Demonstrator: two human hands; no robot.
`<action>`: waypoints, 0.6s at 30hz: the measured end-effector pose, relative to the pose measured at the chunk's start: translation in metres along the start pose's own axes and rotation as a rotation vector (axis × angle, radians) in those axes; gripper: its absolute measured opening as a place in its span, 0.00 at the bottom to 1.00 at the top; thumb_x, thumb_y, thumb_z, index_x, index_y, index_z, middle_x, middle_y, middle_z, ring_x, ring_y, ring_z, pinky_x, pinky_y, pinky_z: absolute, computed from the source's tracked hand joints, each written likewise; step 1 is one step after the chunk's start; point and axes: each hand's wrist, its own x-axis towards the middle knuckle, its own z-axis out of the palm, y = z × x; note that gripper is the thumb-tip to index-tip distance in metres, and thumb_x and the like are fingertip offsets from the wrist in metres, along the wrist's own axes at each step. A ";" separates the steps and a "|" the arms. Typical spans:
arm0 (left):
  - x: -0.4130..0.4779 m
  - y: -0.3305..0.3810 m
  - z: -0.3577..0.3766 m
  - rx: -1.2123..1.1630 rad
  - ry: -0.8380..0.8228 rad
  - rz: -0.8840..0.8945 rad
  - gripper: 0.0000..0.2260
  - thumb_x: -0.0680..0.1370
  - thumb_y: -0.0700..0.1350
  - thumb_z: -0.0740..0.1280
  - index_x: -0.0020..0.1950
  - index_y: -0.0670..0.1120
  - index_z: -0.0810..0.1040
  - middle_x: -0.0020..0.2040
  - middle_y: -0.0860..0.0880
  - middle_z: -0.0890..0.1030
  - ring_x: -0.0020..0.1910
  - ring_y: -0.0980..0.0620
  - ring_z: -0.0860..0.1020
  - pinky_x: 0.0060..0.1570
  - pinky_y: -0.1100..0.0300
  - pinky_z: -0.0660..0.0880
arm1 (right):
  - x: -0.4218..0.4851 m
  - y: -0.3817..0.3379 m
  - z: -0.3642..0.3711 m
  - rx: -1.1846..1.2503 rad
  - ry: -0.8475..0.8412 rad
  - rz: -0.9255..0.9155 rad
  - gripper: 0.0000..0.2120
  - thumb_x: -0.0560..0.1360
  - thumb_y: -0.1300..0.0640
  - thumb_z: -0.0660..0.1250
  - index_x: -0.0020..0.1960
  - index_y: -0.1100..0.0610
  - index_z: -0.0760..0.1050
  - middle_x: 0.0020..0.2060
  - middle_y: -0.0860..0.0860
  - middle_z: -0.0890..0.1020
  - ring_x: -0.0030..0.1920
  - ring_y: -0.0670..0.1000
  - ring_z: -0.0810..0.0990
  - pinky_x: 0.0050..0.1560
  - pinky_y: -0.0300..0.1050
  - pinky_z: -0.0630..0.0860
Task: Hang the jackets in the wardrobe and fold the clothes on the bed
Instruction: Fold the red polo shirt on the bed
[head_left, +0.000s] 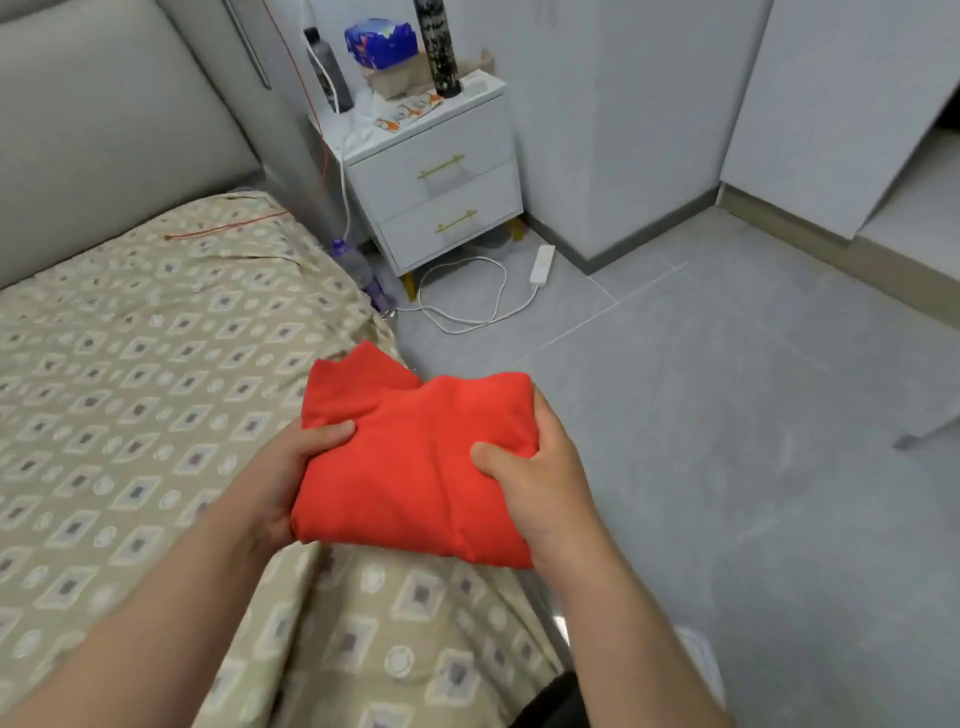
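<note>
One red folded garment, possibly a shirt, held over bed edge. Two hands: left hand grips its left side, thumb on top; right hand grips right side. One nightstand, two drawers; one power strip on floor.

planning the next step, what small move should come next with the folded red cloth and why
Probably lower the red cloth onto the bed. It already looks folded into a compact bundle, the left hand and right hand grip its sides, and it hangs at the bed's edge.
</note>
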 end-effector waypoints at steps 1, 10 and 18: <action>0.015 0.000 0.010 0.012 -0.021 0.019 0.21 0.70 0.40 0.68 0.63 0.43 0.79 0.56 0.41 0.84 0.49 0.44 0.84 0.44 0.52 0.83 | 0.012 0.002 -0.011 0.027 0.009 0.005 0.31 0.67 0.65 0.71 0.67 0.47 0.74 0.56 0.45 0.84 0.56 0.46 0.83 0.62 0.51 0.77; 0.117 0.008 0.080 0.031 -0.109 0.067 0.24 0.69 0.39 0.75 0.64 0.47 0.77 0.58 0.43 0.83 0.52 0.48 0.84 0.42 0.57 0.81 | 0.132 -0.031 -0.073 -0.003 0.068 -0.019 0.29 0.65 0.59 0.71 0.64 0.42 0.76 0.54 0.40 0.84 0.53 0.44 0.84 0.47 0.39 0.81; 0.096 0.105 0.164 0.098 -0.130 0.013 0.26 0.58 0.47 0.81 0.55 0.57 0.82 0.57 0.47 0.84 0.53 0.46 0.83 0.45 0.53 0.79 | 0.143 -0.140 -0.112 0.049 0.145 0.066 0.26 0.71 0.67 0.72 0.60 0.41 0.79 0.54 0.44 0.85 0.53 0.48 0.85 0.47 0.41 0.82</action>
